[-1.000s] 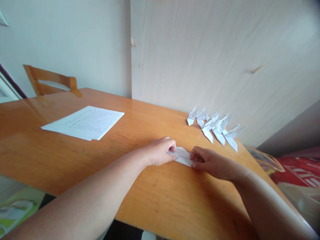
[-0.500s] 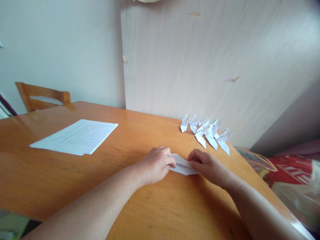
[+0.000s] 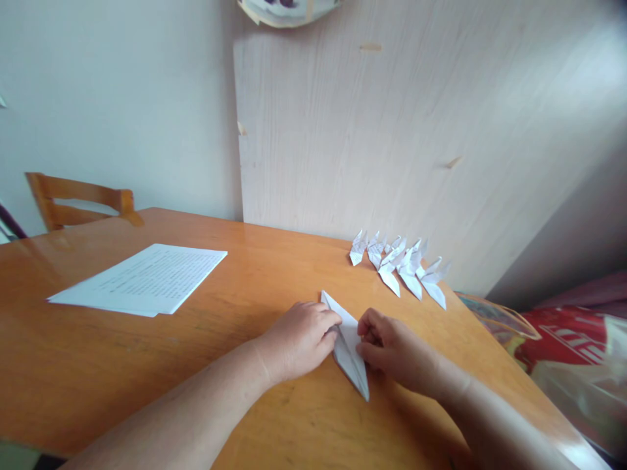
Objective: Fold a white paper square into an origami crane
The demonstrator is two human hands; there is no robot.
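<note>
A long, narrow piece of folded white paper (image 3: 349, 356) lies on the wooden table, its pointed ends facing away from me and toward me. My left hand (image 3: 309, 336) grips its left edge, with thumb and fingers closed at the paper. On the opposite edge, my right hand (image 3: 385, 343) has its fingers curled in and its thumb and fingertips against the paper. Beyond my right hand stand several folded paper figures (image 3: 410, 271) with upright points, grouped close together.
A stack of printed sheets (image 3: 147, 281) lies at the left on the table (image 3: 274, 261). Behind it is a wooden chair (image 3: 88, 196). A pale panel (image 3: 313, 143) rises along the back edge. Red and clear plastic bags (image 3: 563, 336) sit beyond the right edge.
The folded paper has turned from lying crosswise to pointing away from and toward me. My hands have shifted slightly nearer, and the view has tipped up a little.
</note>
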